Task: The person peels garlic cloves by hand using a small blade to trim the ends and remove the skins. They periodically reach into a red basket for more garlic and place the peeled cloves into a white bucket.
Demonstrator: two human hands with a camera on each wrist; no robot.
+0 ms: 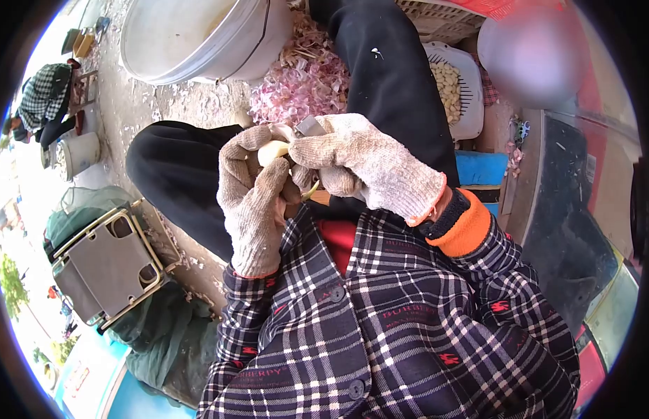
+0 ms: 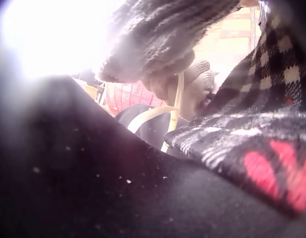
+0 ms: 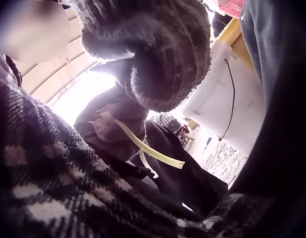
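In the head view my gloved left hand pinches a pale peeled garlic clove between thumb and fingers, in front of the chest. Right against it, my gloved right hand has curled fingers and holds a small grey metal piece, its far end hidden by the glove. A yellow-green garlic sprout hangs below the hands. Both wrist views show the pale sprouts dangling from under the gloves, one thicker sprout reaching out in the right wrist view.
A heap of pink garlic skins lies ahead, beside a large white bucket. To the right is a white basket holding peeled cloves. A folding chair stands at left, and another person sits farther off.
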